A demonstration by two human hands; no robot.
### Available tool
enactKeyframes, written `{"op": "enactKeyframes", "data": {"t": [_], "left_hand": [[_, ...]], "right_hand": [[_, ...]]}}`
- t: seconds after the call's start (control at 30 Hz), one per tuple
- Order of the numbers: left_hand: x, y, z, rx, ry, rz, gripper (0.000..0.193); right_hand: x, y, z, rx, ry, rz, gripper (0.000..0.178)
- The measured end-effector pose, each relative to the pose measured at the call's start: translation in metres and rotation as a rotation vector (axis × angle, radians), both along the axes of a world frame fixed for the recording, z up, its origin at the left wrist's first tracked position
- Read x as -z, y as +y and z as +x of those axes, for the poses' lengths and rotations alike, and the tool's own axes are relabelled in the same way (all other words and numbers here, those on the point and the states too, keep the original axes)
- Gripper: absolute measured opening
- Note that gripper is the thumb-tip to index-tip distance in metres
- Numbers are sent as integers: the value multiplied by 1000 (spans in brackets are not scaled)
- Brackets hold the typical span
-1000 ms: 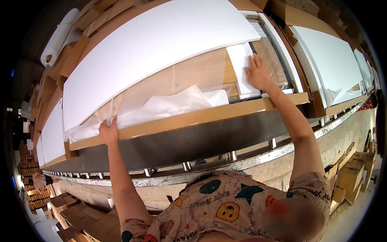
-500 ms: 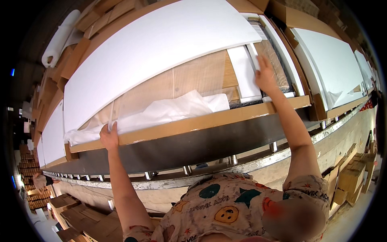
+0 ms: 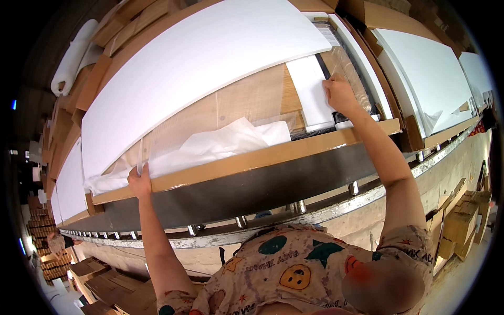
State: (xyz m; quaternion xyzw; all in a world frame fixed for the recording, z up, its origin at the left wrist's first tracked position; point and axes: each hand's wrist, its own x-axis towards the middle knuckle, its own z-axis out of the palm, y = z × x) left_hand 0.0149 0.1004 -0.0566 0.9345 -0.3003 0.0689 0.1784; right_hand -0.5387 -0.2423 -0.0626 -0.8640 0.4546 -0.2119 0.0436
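A large white foam sheet [image 3: 199, 68] lies slanted over a long open carton [image 3: 247, 157]. Under it are wood-grain panels [image 3: 226, 105] in clear film, with crumpled white foam wrap [image 3: 226, 139] along the near side. My left hand [image 3: 140, 182] grips the carton's near cardboard edge toward the left end, thumb and fingers around the rim. At the right end, my right hand [image 3: 341, 95] has its fingers curled at the right edge of a white foam block [image 3: 311, 93]. Whether it pinches that edge or only presses there, I cannot tell. Film-wrapped dark-edged parts [image 3: 350, 73] lie beyond it.
The carton rests on a roller conveyor [image 3: 299, 206] with a worn metal rail [image 3: 336, 207]. Another carton with white foam [image 3: 425, 79] stands to the right. A white foam roll [image 3: 73, 58] lies at the far left. Flattened cardboard [image 3: 113, 286] is stacked behind me at lower left.
My right hand's outstretched fingers have curled, and a narrow white strip beside the foam block no longer shows upright. My left hand stays on the carton edge. The view has shifted slightly.
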Motion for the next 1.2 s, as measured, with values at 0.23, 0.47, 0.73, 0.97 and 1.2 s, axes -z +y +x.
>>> {"op": "enactKeyframes", "data": {"t": [0.23, 0.47, 0.73, 0.97, 1.2], "left_hand": [[-7, 10, 2, -24, 55, 10, 46], [-13, 1, -10, -17, 57, -46, 41], [3, 8, 0, 38, -117, -68, 44], [9, 19, -9, 182, -198, -321, 41], [-6, 18, -12, 214, 82, -70, 39]], "right_hand": [[-19, -5, 11, -91, 221, -147, 12], [38, -76, 43, 61, 249, -232, 48], [-6, -40, 58, -5, 253, -182, 44], [-50, 76, 96, -595, -202, 539, 42], [-40, 102, 98, -515, -163, 421, 38]]}}
